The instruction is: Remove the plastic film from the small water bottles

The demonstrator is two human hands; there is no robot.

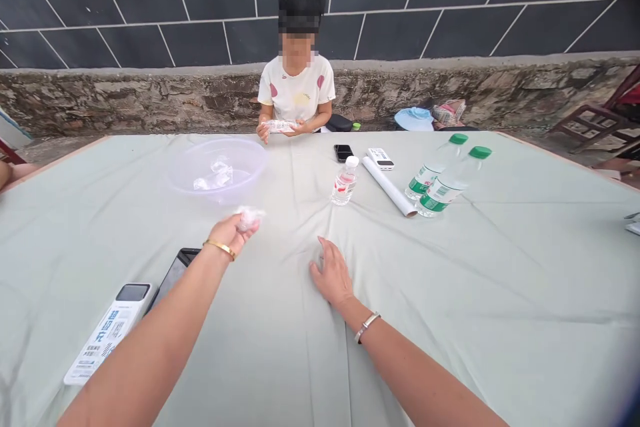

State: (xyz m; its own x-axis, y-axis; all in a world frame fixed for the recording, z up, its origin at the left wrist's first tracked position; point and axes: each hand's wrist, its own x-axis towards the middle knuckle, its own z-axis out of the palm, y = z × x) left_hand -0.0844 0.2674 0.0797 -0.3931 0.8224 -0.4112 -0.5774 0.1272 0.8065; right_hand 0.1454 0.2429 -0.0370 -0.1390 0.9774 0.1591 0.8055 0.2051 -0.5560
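Observation:
My left hand (235, 232) grips a small crumpled clear wrapper (249, 218) in its fingertips, a little in front of a clear plastic bowl (217, 167). Inside that bowl lie more crumpled clear wrappers (214, 175). My right hand (333, 273) rests on the pale green tablecloth (480, 293) with its fingers apart, holding nothing. The nearest thing to it is a small water bottle (345, 181), well ahead. Across the table, a person in a white shirt (296, 90) holds a white packet (279, 125) in both hands.
Two green-capped water bottles (440, 177) and a white paper roll (389, 185) stand or lie ahead right, near a black phone (343, 153) and a white device (381, 158). Another phone (175, 273) and a white boxed device (107, 333) lie beside my left forearm.

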